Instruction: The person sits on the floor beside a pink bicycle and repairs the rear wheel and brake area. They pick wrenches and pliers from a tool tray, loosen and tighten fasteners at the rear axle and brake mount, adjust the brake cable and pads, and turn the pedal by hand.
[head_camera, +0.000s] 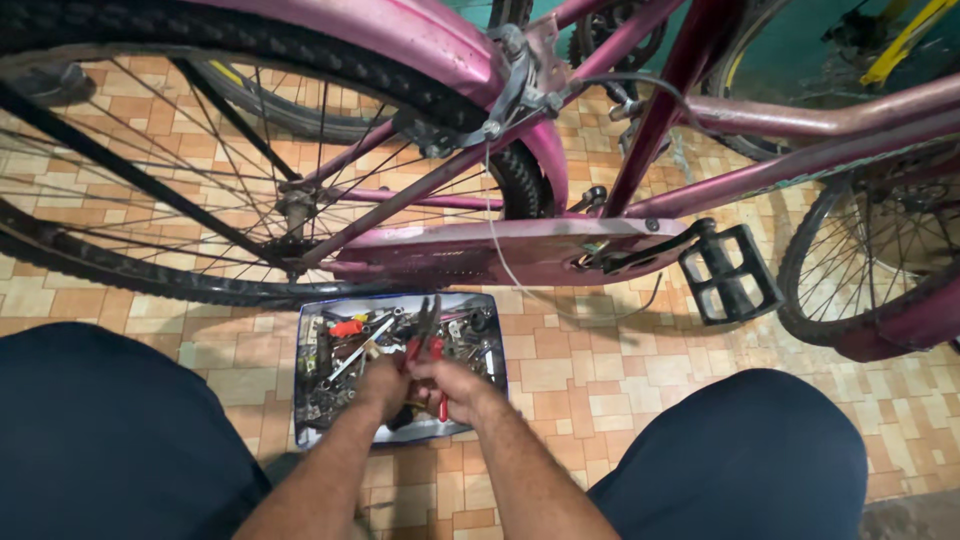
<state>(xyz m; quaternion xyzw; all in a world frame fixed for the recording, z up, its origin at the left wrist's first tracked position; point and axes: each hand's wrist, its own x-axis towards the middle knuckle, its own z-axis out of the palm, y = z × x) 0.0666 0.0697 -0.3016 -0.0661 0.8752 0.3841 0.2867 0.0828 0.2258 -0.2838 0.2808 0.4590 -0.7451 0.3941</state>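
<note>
Two bare hands meet over a tool tray on the tiled floor, between the person's knees. Right hand has its grip closed around the red handles of a pair of pliers, whose dark nose points up and away from the body; the lower red handle tip shows below the palm. Left hand touches the same pliers from the other side, fingers curled, though I cannot tell whether its grip is really clamped on them or just resting against them. One tray lies beneath them, rectangular, with a blue rim, crowded with spanners, sockets and small metal parts, plus one red-handled tool near its far left. Just beyond the tray stands one pink bicycle, its chain guard and black pedal hanging across the view, a loose cable dangling toward the tray. Two spoked wheels show, the rear wheel at left and another wheel at right.
</note>
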